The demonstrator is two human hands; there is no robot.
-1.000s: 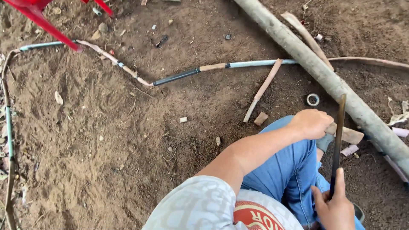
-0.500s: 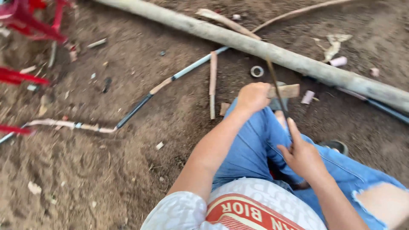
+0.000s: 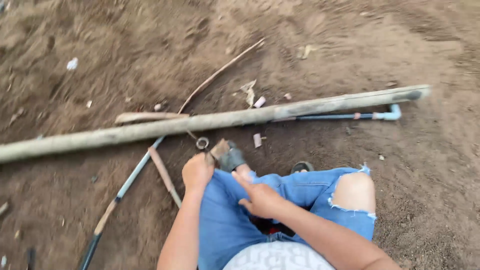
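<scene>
My left hand point(image 3: 197, 170) rests by my knee, closed on a short tan wooden piece point(image 3: 219, 148) that lies against a grey object point(image 3: 233, 159). My right hand point(image 3: 260, 199) sits on my blue jeans point(image 3: 305, 187) with its forefinger stretched toward the left hand. It grips a thin dark blade point(image 3: 213, 157), blurred and mostly hidden. A small ring of tape point(image 3: 202, 143) lies on the dirt just beyond the left hand.
A long grey pole point(image 3: 225, 120) crosses the dirt ahead of me. A blue pipe with an elbow point(image 3: 395, 113) lies behind it at the right. Another pipe point(image 3: 131, 175) and a brown stick point(image 3: 162, 172) slant at the left. Two short pinkish pipe offcuts point(image 3: 257, 140) lie near the pole.
The view has swung round, so the red chair is gone and the pole now lies across. My hands stay at my knee, now closer together, the blade lowered from upright.
</scene>
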